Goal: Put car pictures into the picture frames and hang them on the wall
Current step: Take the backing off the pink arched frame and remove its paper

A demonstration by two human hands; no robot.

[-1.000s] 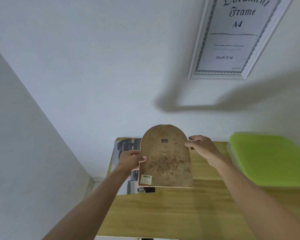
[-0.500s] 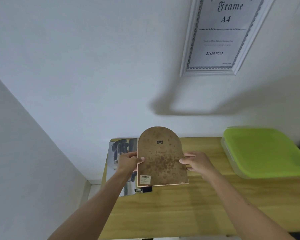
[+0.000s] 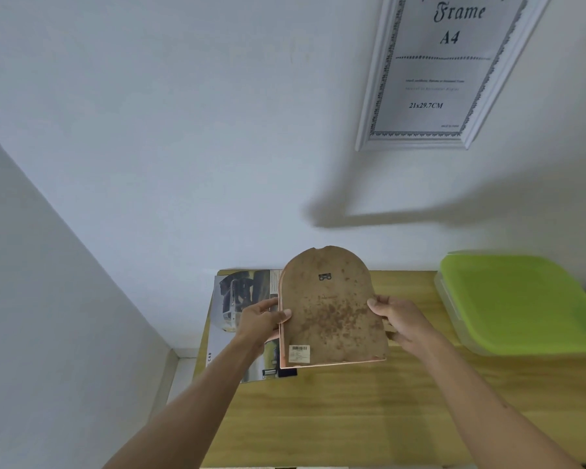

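Note:
An arched picture frame [image 3: 329, 309] faces away from me, showing its brown spotted backing board, a small metal hanger near the top and a barcode sticker at the lower left. My left hand [image 3: 263, 321] grips its left edge and my right hand [image 3: 398, 321] grips its right edge, holding it above the wooden table [image 3: 352, 418]. Under it, at the table's back left, lies a car picture sheet [image 3: 232, 299], partly hidden by the frame and my left hand. A white rectangular frame [image 3: 450, 72] with an "A4" insert hangs on the wall at the upper right.
A clear plastic box with a green lid [image 3: 518, 302] stands at the table's back right. White walls meet in a corner to the left. The table's left edge runs close to the side wall.
My right hand slid from the frame's upper right edge down to its middle right edge. The frame tilted slightly and dropped a little toward the table.

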